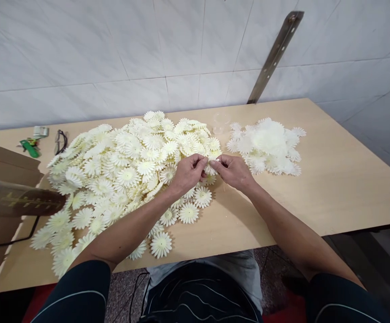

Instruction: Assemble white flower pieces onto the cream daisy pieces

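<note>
My left hand and my right hand meet over the right edge of a large heap of pale yellow artificial flowers. Both are closed in a pinch, thumbs against fingers, fingertips almost touching. Pale petals of an artificial flower show between them; the fingers cover most of it. A smaller pile of whiter petal pieces lies to the right of my right hand. Loose flowers, one of them a single flower near the front edge, spread below my left forearm.
Behind the hands stands a clear plastic cup. At the left are a bottle of dark liquid, a cardboard box, glasses and a green tool. A metal bracket rises against the tiled wall.
</note>
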{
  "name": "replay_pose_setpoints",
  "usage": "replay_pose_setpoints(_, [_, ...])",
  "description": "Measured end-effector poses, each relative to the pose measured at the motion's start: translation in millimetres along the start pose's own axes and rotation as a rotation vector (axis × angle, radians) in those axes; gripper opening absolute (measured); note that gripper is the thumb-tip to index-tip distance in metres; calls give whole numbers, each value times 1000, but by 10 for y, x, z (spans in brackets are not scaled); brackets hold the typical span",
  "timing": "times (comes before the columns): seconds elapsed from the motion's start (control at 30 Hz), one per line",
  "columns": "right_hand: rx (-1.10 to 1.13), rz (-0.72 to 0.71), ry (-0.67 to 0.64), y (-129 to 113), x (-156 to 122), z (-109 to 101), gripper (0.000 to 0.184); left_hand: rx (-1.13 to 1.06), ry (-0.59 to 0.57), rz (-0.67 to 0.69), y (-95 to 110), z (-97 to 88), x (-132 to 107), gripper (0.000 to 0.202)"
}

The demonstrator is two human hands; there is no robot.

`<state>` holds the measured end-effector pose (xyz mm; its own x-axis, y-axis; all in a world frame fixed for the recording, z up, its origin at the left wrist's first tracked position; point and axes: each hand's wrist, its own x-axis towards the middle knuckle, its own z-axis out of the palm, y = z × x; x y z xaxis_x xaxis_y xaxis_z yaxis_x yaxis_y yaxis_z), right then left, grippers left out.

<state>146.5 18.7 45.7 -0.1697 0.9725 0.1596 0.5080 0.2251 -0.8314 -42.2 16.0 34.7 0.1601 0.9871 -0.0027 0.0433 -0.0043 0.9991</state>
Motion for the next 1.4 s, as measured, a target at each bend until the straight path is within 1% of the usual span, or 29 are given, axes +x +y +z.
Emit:
replay_pose_setpoints(0.07, [26,12,10,7,-5,7,80,-39,-35,-28,-1,6,-2,39])
replay_pose_setpoints(0.23, [207,76,-5,-4,-31,25,80,-207,-139,-129,42,4,6,55])
replay_pose_setpoints(0.33, [217,84,17,-10,-27,31,82,-250,-131,-111,62,-5,12,62])
replay_pose_setpoints(0.47, [248,108,-2,16,-7,18,82,-225,-113,-70,51,-9,14,68])
replay_pose_setpoints(0.53, [267,126,-8,30,-2,10,82,-189,-104,-60,31,-6,14,64])
replay_pose_setpoints(0.6, [271,133,-16,32,-4,6,82,-143,-77,-55,6,-4,14,55])
replay_pose_setpoints(0.77, [239,122,-68,-5,-15,-2,76,-44,40,-40,-60,-21,25,29])
replay_pose_setpoints(0.83, [224,131,-87,-10,-13,-11,71,24,77,9,-87,-40,28,24])
replay_pose_setpoints(0.87, [223,146,-98,-7,-10,-16,69,71,94,54,-100,-51,28,22])
replay_pose_setpoints(1.03, [250,246,-139,55,17,-32,63,368,156,411,-133,-100,18,20])
replay_pose_setpoints(1.1, [250,264,-155,82,26,-44,60,437,170,501,-127,-112,17,21])
replay_pose_setpoints(1.13, [246,268,-161,93,29,-53,59,452,186,517,-123,-115,18,22])
replay_pose_setpoints(1.17, [239,268,-164,103,32,-66,58,455,209,512,-118,-117,21,23])
replay_pose_setpoints(1.23, [218,253,-155,118,35,-97,56,415,263,434,-108,-115,33,22])
replay_pose_setpoints(1.3, [202,225,-126,128,36,-133,55,306,288,289,-96,-106,48,18])
replay_pose_setpoints(1.4, [196,189,-54,139,38,-188,50,106,261,90,-69,-87,71,13])
